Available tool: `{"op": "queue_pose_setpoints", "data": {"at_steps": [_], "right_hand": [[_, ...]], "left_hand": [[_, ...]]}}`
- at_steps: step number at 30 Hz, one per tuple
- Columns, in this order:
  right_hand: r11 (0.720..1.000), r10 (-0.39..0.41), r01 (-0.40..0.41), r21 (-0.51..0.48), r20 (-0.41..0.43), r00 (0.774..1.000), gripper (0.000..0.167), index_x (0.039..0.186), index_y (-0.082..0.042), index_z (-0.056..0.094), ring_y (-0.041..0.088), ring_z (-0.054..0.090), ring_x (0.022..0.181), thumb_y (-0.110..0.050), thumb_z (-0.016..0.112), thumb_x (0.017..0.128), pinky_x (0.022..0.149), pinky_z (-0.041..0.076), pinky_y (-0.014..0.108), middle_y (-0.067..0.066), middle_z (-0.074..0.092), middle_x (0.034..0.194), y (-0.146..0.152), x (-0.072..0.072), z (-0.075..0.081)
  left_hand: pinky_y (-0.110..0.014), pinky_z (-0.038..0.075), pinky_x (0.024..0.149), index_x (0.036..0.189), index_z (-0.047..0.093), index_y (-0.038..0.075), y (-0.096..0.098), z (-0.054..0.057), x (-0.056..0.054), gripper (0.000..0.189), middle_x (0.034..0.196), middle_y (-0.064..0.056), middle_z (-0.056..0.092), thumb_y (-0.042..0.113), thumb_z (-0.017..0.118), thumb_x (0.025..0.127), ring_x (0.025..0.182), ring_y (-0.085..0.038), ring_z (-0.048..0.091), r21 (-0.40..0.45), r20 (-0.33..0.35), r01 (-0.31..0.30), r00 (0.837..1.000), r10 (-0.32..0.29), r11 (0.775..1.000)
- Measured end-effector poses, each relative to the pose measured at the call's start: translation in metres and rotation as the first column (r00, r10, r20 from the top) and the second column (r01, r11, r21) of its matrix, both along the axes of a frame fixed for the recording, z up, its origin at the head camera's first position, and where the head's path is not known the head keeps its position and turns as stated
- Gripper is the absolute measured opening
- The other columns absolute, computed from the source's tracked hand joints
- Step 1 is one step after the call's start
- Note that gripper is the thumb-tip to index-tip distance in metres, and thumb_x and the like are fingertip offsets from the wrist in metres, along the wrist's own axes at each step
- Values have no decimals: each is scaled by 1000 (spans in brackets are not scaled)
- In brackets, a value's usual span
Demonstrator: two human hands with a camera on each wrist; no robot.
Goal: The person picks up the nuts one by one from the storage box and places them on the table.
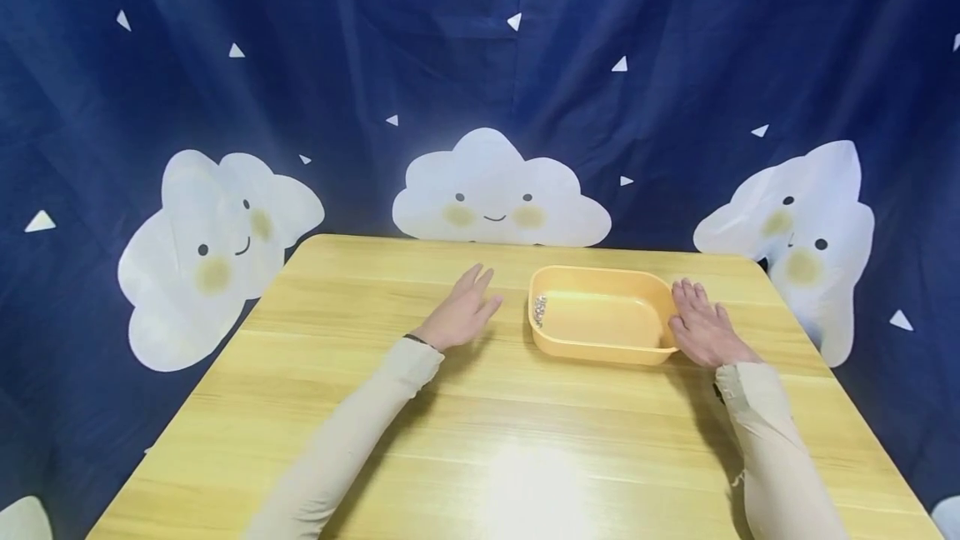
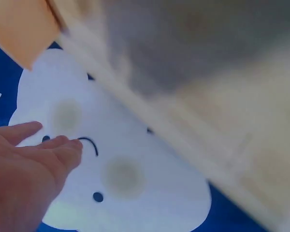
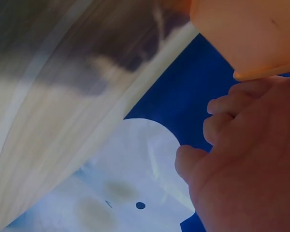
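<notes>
A shallow orange-yellow plastic tub (image 1: 600, 354) with rounded corners sits on the wooden table. Inside it, a small cluster of silvery bits (image 1: 539, 311) lies against the left end wall. My right hand (image 1: 708, 330) is at the tub's right end, palm side toward it, with the fingertips right at the rim. In the right wrist view, the tub's rim (image 3: 266, 72) meets that hand near the thumb. To the left of the tub, my left hand (image 1: 461, 313) hovers above the table, fingers extended and spread, holding nothing. The left wrist view shows those fingers (image 2: 63, 150) apart from the tub's corner (image 2: 24, 29).
The light wooden table (image 1: 360, 307) has rounded far corners. Behind and around it hangs a dark blue curtain (image 1: 450, 48) with white cloud faces and small triangles. A bright glare spot (image 1: 536, 482) shows on the near tabletop.
</notes>
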State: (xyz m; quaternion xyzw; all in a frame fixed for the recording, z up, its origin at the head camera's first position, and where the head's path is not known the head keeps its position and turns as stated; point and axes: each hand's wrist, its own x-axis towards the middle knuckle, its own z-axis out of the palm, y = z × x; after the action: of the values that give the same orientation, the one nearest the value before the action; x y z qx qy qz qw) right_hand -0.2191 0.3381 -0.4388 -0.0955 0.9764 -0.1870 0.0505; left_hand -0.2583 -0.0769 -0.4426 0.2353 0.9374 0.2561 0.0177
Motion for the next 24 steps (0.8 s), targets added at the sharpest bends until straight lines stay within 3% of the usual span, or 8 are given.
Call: {"op": "queue_pose_setpoints", "data": {"at_steps": [4, 8, 14, 18, 21, 24], "right_hand": [[1000, -8, 8, 23, 1, 1000, 67, 159, 13, 5, 56, -4, 156, -25, 26, 108, 120, 0, 78, 37, 0, 167, 1, 1, 1], [999, -13, 13, 37, -8, 1000, 67, 159, 12, 4, 55, -5, 156, -26, 24, 108, 120, 0, 78, 36, 0, 168, 2, 2, 1], [999, -7, 9, 47, -47, 999, 66, 158, 14, 8, 56, -2, 156, -25, 25, 108, 120, 2, 77, 38, 3, 167, 4, 1, -1], [999, 0, 3, 38, -73, 997, 66, 157, 17, 10, 57, 0, 155, -22, 27, 107, 122, 3, 75, 40, 5, 165, 4, 0, -3], [999, 5, -2, 40, -79, 997, 66, 156, 18, 11, 58, 1, 155, -23, 27, 107, 122, 5, 75, 41, 5, 164, 4, 0, -3], [999, 9, -5, 53, -74, 997, 65, 156, 18, 11, 59, 2, 154, -23, 26, 107, 122, 5, 75, 42, 5, 164, 4, 0, -4]], "left_hand": [[-50, 25, 130, 156, 38, -2, 0, 15, -10, 58, 168, -26, 24, 34, 43, 110, 157, -40, 27, -60, -89, 75, 993, -80, 995], [-47, 33, 127, 148, 50, -1, 10, 31, -21, 50, 160, -24, 42, 30, 49, 109, 149, -37, 42, -148, -150, 142, 975, -164, 979], [-40, 47, 115, 139, 61, 2, 38, 46, -29, 42, 142, -15, 59, 28, 56, 106, 130, -29, 59, -281, -151, 210, 954, -259, 936], [-38, 50, 111, 136, 64, 3, 59, 46, -30, 38, 136, -13, 63, 24, 59, 105, 125, -26, 61, -366, -139, 259, 934, -328, 894], [-36, 54, 105, 130, 68, 4, 74, 44, -30, 33, 128, -11, 66, 22, 60, 104, 116, -24, 64, -435, -135, 303, 909, -394, 848], [-33, 56, 99, 127, 71, 7, 87, 44, -27, 30, 123, -9, 68, 22, 62, 103, 111, -22, 66, -488, -98, 340, 894, -437, 804]]}}
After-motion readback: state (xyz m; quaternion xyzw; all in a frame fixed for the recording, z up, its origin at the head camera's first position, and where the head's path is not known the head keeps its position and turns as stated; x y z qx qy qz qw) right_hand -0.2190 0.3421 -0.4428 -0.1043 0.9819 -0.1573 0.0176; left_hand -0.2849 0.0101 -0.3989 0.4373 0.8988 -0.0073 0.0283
